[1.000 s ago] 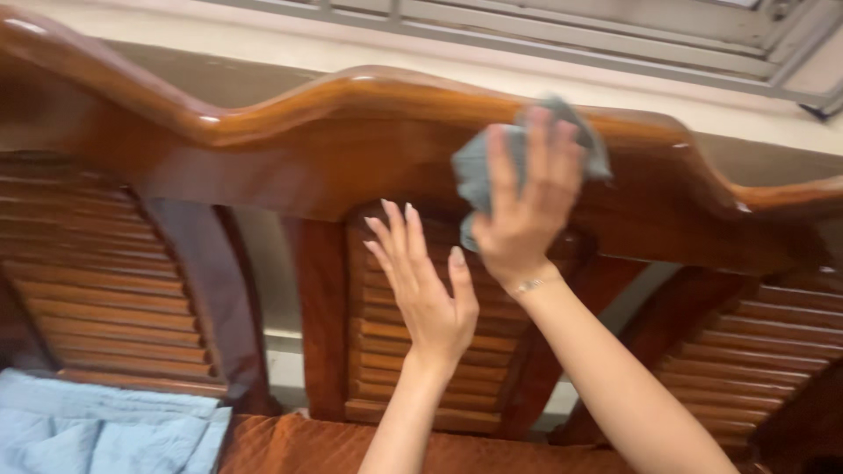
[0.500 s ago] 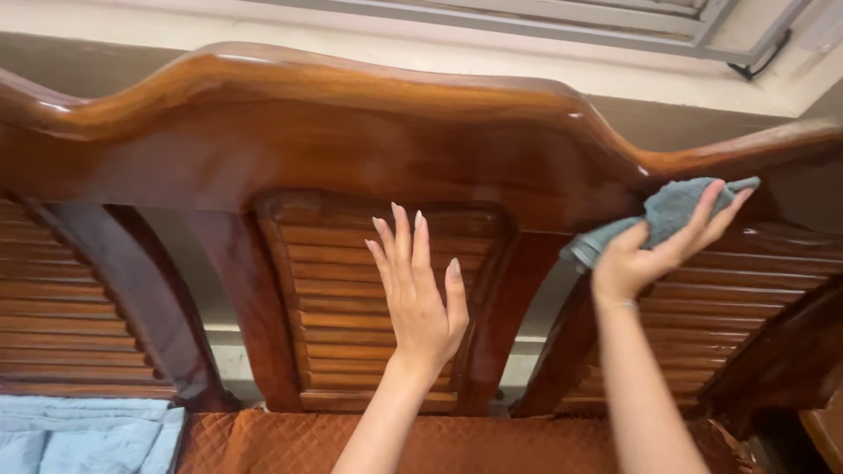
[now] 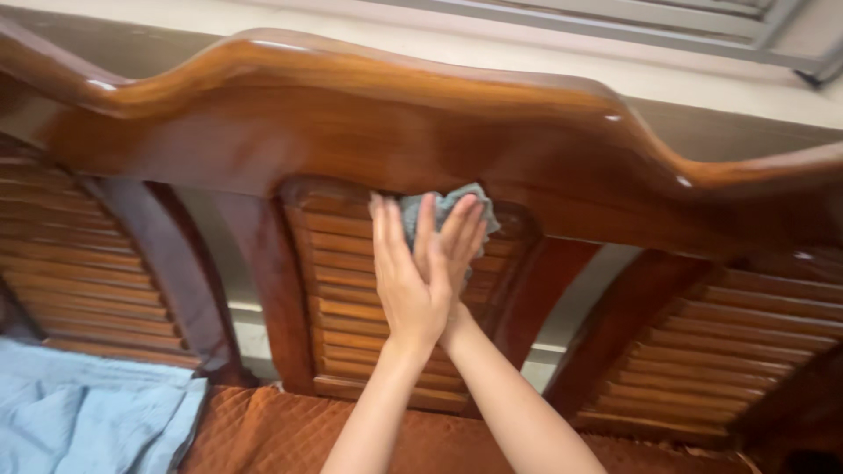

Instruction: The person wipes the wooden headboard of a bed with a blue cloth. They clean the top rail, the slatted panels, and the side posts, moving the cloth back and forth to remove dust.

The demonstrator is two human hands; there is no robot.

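A glossy brown wooden sofa backrest [image 3: 369, 123] with a wavy top rail fills the view. Its middle panel of horizontal slats [image 3: 351, 298] is right in front of me. My left hand [image 3: 406, 281] is flat and open, fingers up, over the top of that panel. My right hand [image 3: 457, 241] lies partly behind the left one and presses a small grey-blue cloth [image 3: 439, 206] against the upper edge of the slats. Most of the cloth is hidden by my fingers.
Slatted panels sit at the left [image 3: 79, 272] and right [image 3: 755, 351] of the backrest. A quilted rust-brown seat cushion [image 3: 263, 430] lies below, with a light blue cloth [image 3: 88, 412] on it at the left. A pale wall and a window frame [image 3: 615, 26] are behind.
My right hand has swept the cloth from the right end of the backrest leftward to the top of the middle slat panel. It now overlaps my left hand, which stayed on that panel.
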